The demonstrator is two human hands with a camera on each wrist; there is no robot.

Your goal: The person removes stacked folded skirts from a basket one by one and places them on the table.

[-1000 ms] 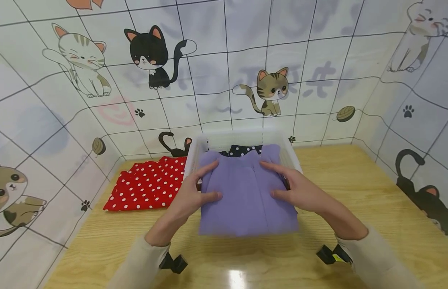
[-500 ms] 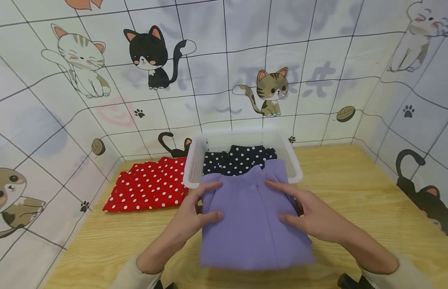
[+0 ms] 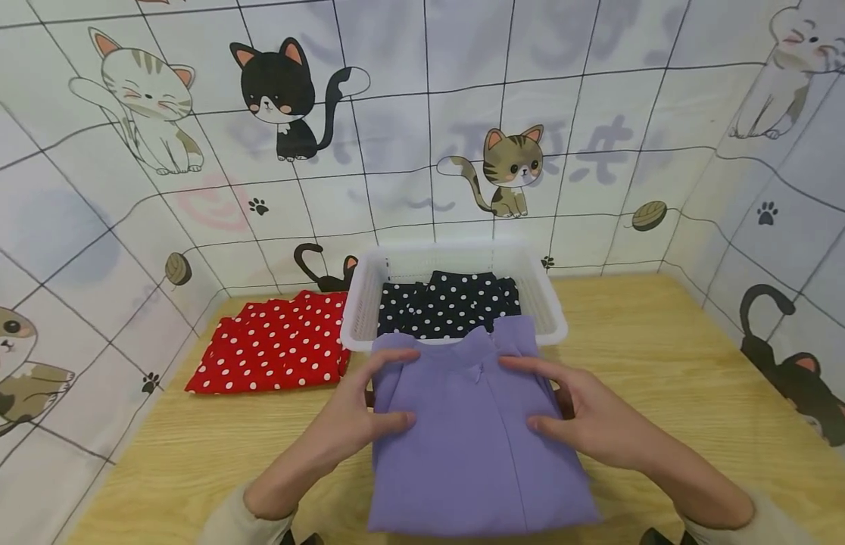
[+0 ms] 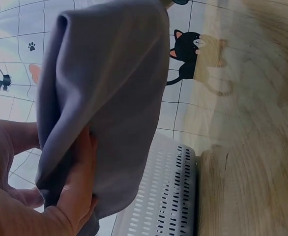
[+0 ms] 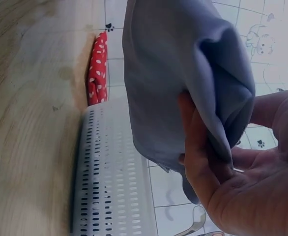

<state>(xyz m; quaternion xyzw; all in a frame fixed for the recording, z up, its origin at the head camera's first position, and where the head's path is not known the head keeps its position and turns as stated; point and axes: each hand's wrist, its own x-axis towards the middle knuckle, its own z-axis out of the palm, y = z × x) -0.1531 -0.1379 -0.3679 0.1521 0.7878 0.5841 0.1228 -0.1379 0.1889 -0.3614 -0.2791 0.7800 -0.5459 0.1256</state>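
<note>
Both hands hold a folded purple garment (image 3: 456,446) by its two sides, in front of the basket. My left hand (image 3: 357,412) grips the left side, thumb on the face towards me and fingers wrapped behind, as the left wrist view shows. On the opposite side my right hand (image 3: 593,412) pinches the cloth the same way; in the right wrist view its fingers (image 5: 198,152) lie along the back. The garment hangs above the table, tilted, its top edge overlapping the front rim of the white basket (image 3: 548,306) in the head view. Inside the basket lies folded black cloth with white dots (image 3: 456,306).
A folded red cloth with white dots (image 3: 272,344) lies on the wooden table (image 3: 668,363), left of the basket. Behind the basket rises a wall covering (image 3: 395,136) printed with cartoon cats, and it continues along both sides.
Both hands have drawn the purple garment back towards me from over the basket, lower in the head view. The black dotted cloth in the basket now shows more fully.
</note>
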